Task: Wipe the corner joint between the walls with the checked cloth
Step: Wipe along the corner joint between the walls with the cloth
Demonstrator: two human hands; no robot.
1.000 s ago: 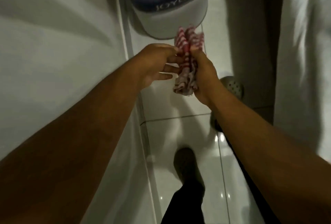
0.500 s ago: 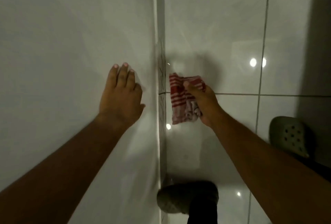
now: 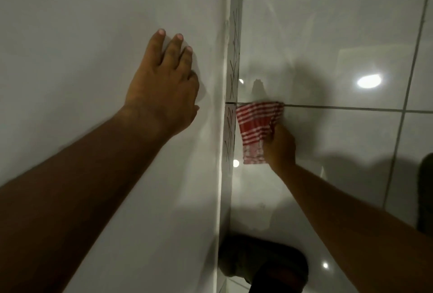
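The corner joint (image 3: 230, 77) runs up the middle of the view as a narrow strip with dark scribbled marks, between a plain white wall on the left and glossy tiles on the right. A red-and-white checked cloth (image 3: 256, 124) is bunched in my right hand (image 3: 280, 145), which presses it onto the tiled wall just right of the joint, at a horizontal grout line. My left hand (image 3: 164, 86) lies flat on the white wall left of the joint, fingers spread, holding nothing.
The tiled wall (image 3: 339, 35) reflects ceiling lights. A dark shoe and trouser leg (image 3: 264, 267) show at the bottom near the joint. A dark sandal (image 3: 426, 189) is cut off by the right edge.
Both hands have risen along the walls. The cloth has been spread wider and moved up to the grout line. The view has closed in on the corner.
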